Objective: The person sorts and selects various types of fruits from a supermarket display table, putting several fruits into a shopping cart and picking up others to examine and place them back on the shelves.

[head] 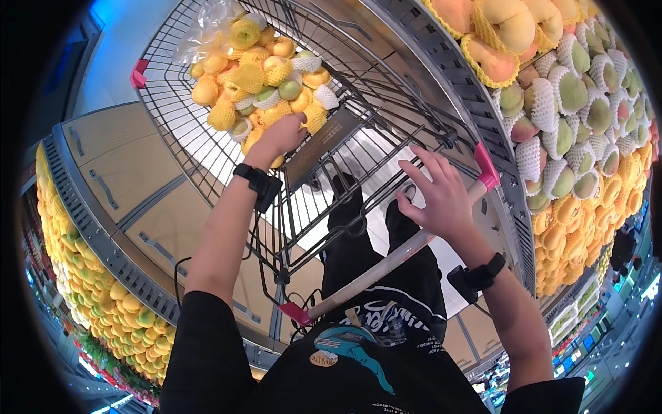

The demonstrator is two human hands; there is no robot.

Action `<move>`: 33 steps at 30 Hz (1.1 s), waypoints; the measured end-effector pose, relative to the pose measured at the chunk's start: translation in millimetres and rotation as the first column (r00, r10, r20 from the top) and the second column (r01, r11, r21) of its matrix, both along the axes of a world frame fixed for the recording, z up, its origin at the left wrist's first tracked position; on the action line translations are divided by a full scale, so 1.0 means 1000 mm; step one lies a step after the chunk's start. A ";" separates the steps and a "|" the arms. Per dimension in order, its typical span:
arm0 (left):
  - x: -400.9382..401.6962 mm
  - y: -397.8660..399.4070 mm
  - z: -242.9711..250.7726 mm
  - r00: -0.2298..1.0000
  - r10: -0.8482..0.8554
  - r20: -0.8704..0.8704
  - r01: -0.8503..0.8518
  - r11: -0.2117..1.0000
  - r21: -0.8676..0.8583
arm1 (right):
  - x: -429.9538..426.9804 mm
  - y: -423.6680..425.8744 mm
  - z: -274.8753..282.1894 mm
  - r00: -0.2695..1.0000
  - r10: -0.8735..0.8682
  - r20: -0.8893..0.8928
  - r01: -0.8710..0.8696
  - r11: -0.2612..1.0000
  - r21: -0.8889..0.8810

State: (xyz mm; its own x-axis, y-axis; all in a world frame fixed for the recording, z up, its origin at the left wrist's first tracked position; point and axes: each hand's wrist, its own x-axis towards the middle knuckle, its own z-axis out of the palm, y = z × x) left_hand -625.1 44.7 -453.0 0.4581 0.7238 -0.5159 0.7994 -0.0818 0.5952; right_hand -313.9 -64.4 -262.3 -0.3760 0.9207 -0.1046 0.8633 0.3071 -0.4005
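Note:
A wire shopping cart (181,129) with pink corner pieces stands before me, its far end holding a heap of peach-like fruit (279,70) in yellow foam nets. Among them lie greenish fruit (289,89) partly in white foam nets. My left hand (284,135) reaches down to the near edge of this heap; its palm and most fingertips are hidden, so I cannot tell whether it grips a fruit. Over the cart's handlebar (382,266), my right hand (439,199) is held with fingers spread and nothing in it. A clear plastic bag (204,28) lies at the heap's far side.
Close on the right, a fruit display holds large peach-like fruit (504,26) in yellow nets, green-red fruit (569,95) in white nets and yellow-orange fruit (574,227). A curved stand with yellow fruit (103,290) and drawer-like cabinet fronts (116,155) borders the left.

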 end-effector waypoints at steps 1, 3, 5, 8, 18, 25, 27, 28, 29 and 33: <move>-0.004 0.008 -0.013 1.000 -0.012 0.004 0.012 1.000 0.026 | 0.001 0.002 -0.005 1.000 -0.002 -0.003 0.002 1.000 0.026; -0.010 0.022 -0.035 0.999 -0.029 -0.025 0.029 1.000 -0.001 | 0.002 0.008 -0.008 1.000 -0.008 0.014 0.008 1.000 0.012; -0.011 0.034 -0.051 0.999 -0.014 -0.041 0.012 0.998 -0.054 | 0.000 0.011 -0.012 0.999 -0.039 0.007 0.040 0.997 -0.069; -0.023 0.051 -0.078 0.969 -0.030 -0.246 0.033 0.999 0.010 | -0.003 0.014 -0.017 0.998 -0.004 0.055 0.005 1.000 -0.015; -0.060 0.130 -0.095 0.881 0.173 -0.440 0.045 0.895 0.443 | -0.021 0.021 -0.031 0.998 -0.007 0.062 0.010 0.998 -0.063; -0.071 0.140 -0.125 0.893 0.186 -0.409 0.047 0.866 0.497 | -0.036 0.018 -0.040 0.998 -0.032 0.051 0.036 0.996 -0.080; -0.067 0.130 -0.133 0.920 0.152 -0.361 0.057 0.859 0.509 | -0.039 0.018 -0.042 0.998 -0.028 0.054 0.033 0.996 -0.083; -0.063 0.122 -0.137 0.943 0.117 -0.313 0.068 0.850 0.522 | -0.040 0.018 -0.043 0.998 -0.025 0.055 0.029 0.996 -0.084; -0.060 0.116 -0.140 0.943 0.116 -0.312 0.067 0.852 0.520 | -0.042 0.019 -0.043 0.998 -0.025 0.056 0.029 0.996 -0.087; -0.049 0.097 -0.157 0.951 0.051 -0.306 0.094 0.893 0.441 | -0.045 0.021 -0.048 0.998 -0.027 0.050 0.032 0.995 -0.097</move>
State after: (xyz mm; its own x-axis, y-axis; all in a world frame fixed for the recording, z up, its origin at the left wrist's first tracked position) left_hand -674.1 141.9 -610.0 0.3507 0.9006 -0.2567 0.9284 -0.2984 0.2214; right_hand -359.3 -43.1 -309.8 -0.3413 0.9158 -0.2119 0.8906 0.2429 -0.3845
